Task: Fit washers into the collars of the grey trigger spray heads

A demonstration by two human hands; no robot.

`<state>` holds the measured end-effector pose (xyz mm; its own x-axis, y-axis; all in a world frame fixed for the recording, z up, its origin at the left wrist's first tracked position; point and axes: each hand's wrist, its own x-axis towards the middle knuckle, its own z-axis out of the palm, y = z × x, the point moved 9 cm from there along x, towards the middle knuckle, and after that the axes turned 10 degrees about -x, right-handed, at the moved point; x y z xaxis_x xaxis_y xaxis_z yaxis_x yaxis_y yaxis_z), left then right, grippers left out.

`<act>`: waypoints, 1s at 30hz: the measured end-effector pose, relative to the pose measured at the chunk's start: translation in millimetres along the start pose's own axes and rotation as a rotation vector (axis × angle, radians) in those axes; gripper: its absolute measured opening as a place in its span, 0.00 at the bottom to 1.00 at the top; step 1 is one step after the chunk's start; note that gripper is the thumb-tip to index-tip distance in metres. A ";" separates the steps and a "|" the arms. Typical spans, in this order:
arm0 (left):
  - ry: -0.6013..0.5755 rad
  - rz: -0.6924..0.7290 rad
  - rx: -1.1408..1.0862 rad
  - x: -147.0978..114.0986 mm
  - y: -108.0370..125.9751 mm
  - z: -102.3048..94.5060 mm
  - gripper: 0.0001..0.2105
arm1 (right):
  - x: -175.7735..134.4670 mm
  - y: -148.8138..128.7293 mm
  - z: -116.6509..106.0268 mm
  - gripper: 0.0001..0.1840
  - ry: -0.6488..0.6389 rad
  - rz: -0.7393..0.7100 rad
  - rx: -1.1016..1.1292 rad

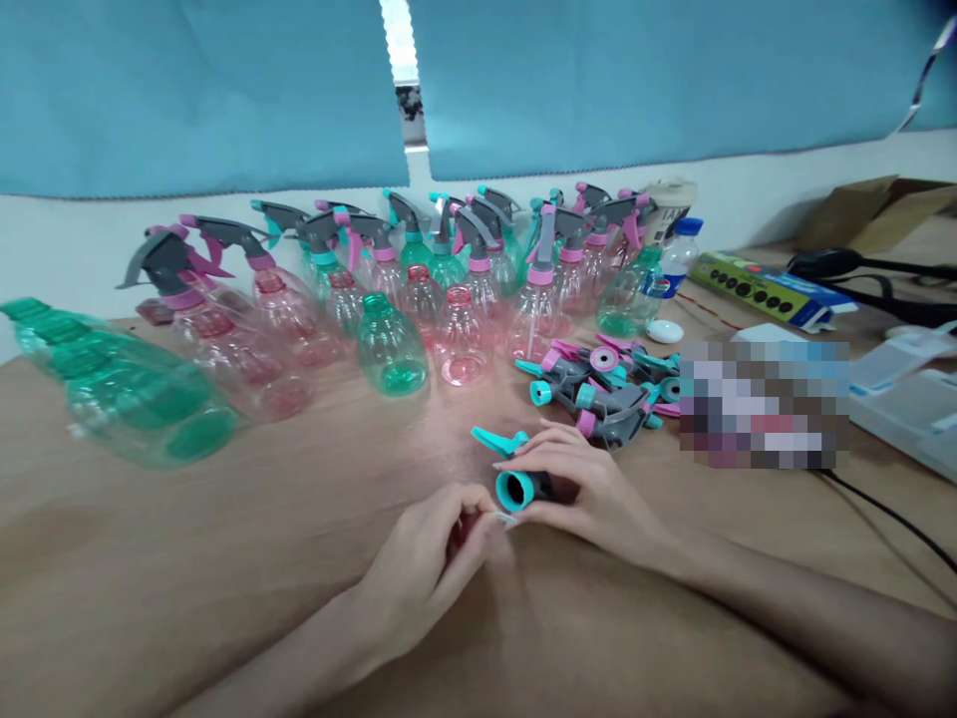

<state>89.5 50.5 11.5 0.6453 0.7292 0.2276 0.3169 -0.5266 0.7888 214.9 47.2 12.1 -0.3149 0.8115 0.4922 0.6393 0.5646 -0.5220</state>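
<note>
Right hand point(587, 479): here I am, curled round a grey-and-teal spray head point(539, 489), its open collar facing me, towards the table's point(261, 529) near edge.
Left hand point(419, 558): fingertips pinched on a small pale piece point(506, 519), blurred, right by that collar!
Loose spray heads point(617, 401): heaped just beyond my right hand.
Bottles point(393, 349): pink and green, crowding the far edge.

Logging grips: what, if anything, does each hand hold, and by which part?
Right hand: a spray head, by its gray body. Left hand: a pinched pale piece, too blurred to tell where.
</note>
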 end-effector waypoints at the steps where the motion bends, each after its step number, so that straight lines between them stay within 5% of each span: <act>1: 0.011 -0.007 -0.027 -1.3 -1.2 -0.4 0.06 | -0.2 2.0 -1.1 0.18 0.011 0.011 0.004; 7: 0.158 -0.097 -0.175 -0.8 -8.3 -13.2 0.06 | -1.0 1.4 -2.1 0.20 0.024 0.006 0.011; 21: 0.198 -0.261 -0.414 4.3 -38.4 -5.2 0.07 | 1.1 -2.5 2.0 0.20 -0.033 -0.013 -0.003; 30: 0.163 -0.161 -0.335 6.8 -26.7 -12.0 0.09 | -1.3 -1.4 0.2 0.20 -0.005 -0.001 0.028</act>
<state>77.1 74.8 -1.1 0.4791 0.8645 0.1523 0.1436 -0.2484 0.9580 214.3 45.4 12.1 -0.3190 0.8119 0.4889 0.6195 0.5690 -0.5407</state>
